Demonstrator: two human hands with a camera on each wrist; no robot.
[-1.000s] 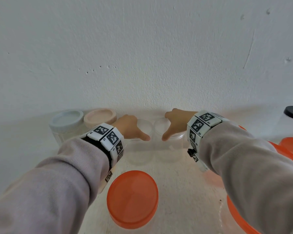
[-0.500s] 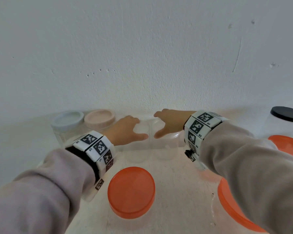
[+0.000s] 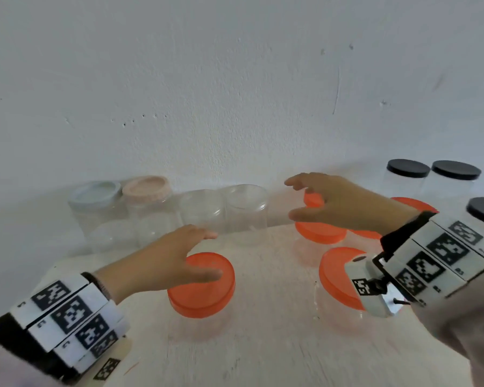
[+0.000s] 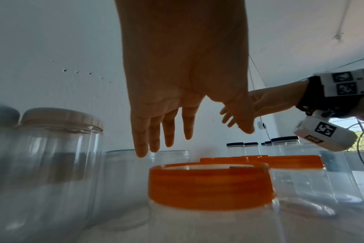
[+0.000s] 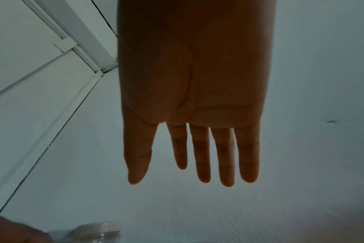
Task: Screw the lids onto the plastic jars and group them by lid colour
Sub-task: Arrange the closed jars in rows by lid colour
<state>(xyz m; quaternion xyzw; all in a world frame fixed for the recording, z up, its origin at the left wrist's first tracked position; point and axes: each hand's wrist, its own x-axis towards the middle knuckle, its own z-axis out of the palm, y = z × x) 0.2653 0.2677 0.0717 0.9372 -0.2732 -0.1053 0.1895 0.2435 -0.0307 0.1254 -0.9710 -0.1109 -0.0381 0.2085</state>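
Both hands (image 3: 162, 263) (image 3: 344, 203) free above jars (image 3: 201, 286)

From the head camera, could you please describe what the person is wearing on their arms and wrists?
Both arms wear pale grey-lilac sleeves. Each wrist carries a black strap bearing white blocks printed with black square markers: the left band and the right band. A small white camera unit, also marked, hangs under the right wrist. Both hands are bare.

My right hand (image 5: 193, 98) fills the view, palm toward the camera, fingers (image 5: 225, 157) straight and slightly spread, holding nothing, against a pale wall (image 5: 301, 65). A jar's ribbed lid (image 5: 98, 231) peeks in at the bottom left edge.
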